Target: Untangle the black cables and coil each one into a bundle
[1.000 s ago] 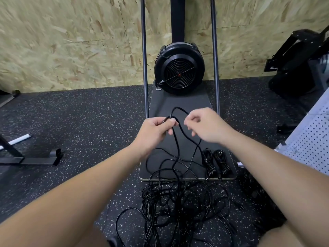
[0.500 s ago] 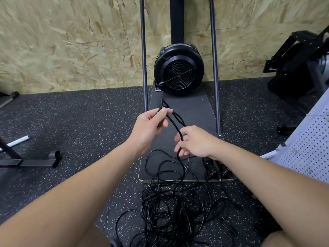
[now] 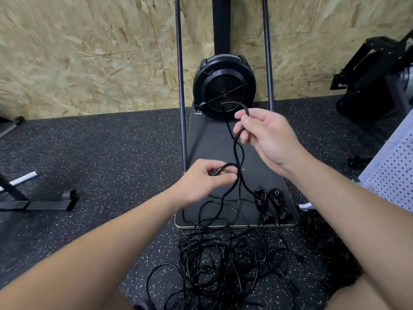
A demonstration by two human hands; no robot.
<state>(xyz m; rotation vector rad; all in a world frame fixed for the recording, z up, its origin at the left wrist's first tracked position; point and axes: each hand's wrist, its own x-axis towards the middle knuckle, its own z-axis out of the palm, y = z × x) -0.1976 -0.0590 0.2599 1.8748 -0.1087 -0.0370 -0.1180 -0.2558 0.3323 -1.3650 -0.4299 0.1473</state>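
I had both hands out over the dark platform (image 3: 214, 148) in the middle of the frame. My right hand (image 3: 268, 137), upper right of centre, was raised with its thumb and forefinger pinching a black cable (image 3: 237, 151); the remaining fingers curled loosely beneath it. The cable arched over that pinch, its short end pointing left across the round black fan housing (image 3: 224, 86), and two strands dropped from my hand, crossing each other on the way down. My left hand (image 3: 206, 180), lower and just left of centre, pinched a small loop of the same cable between thumb and curled fingers; whether a plug sat inside that grip I could not tell.

Below my hands the strands ran down to the tangled pile of cables (image 3: 223, 260) on the speckled floor (image 3: 100, 153), at the lower centre of the frame, just past the platform's near edge. Two coiled bundles (image 3: 271, 206) lay side by side on the platform's lower right corner. A chipboard wall (image 3: 78, 52) filled the top of the frame.
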